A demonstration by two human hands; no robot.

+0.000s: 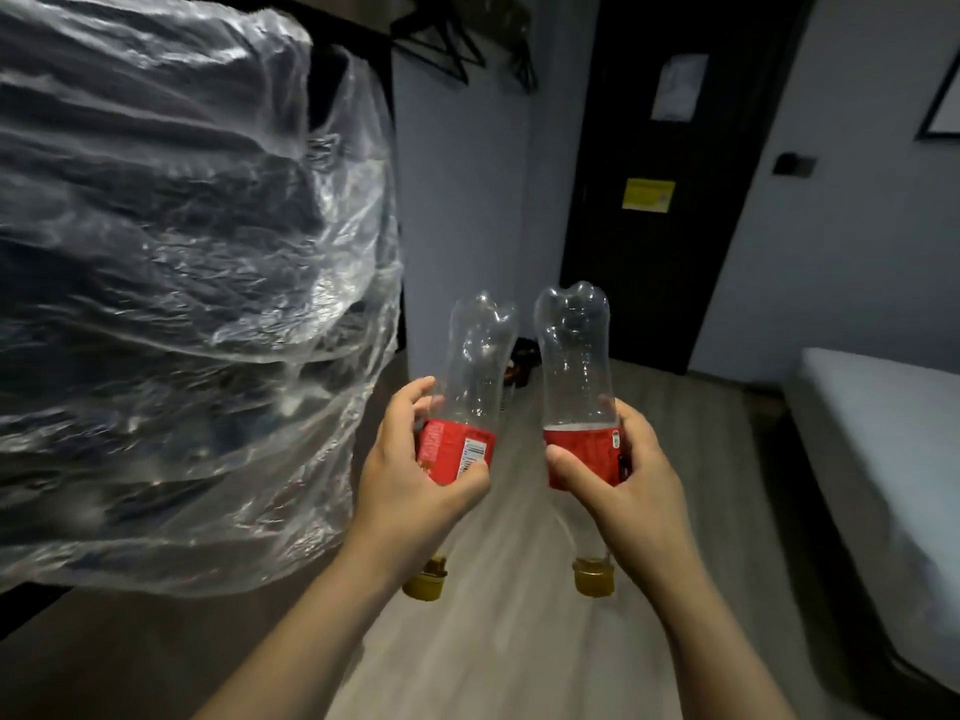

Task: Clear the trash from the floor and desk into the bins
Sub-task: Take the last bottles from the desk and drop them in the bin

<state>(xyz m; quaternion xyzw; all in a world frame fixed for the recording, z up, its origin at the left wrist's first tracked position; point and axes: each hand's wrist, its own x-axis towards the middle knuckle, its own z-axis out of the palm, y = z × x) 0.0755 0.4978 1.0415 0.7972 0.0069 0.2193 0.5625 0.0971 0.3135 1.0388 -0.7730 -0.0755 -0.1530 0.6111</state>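
Two empty clear plastic bottles with red labels and yellow caps are held upside down in front of me, bases pointing up and caps toward the floor. My left hand [415,475] grips the left bottle [475,366] around its red label. My right hand [618,475] grips the right bottle [574,356] the same way. The bottles sit side by side, a small gap apart, above the wooden floor [519,641]. No bin shows in this view.
A large dark object wrapped in clear plastic [171,283] fills the left side, close to my left arm. A bed [893,459] lies at the right. A dark door [670,174] with a yellow notice stands ahead; small dark items [522,363] lie near the wall.
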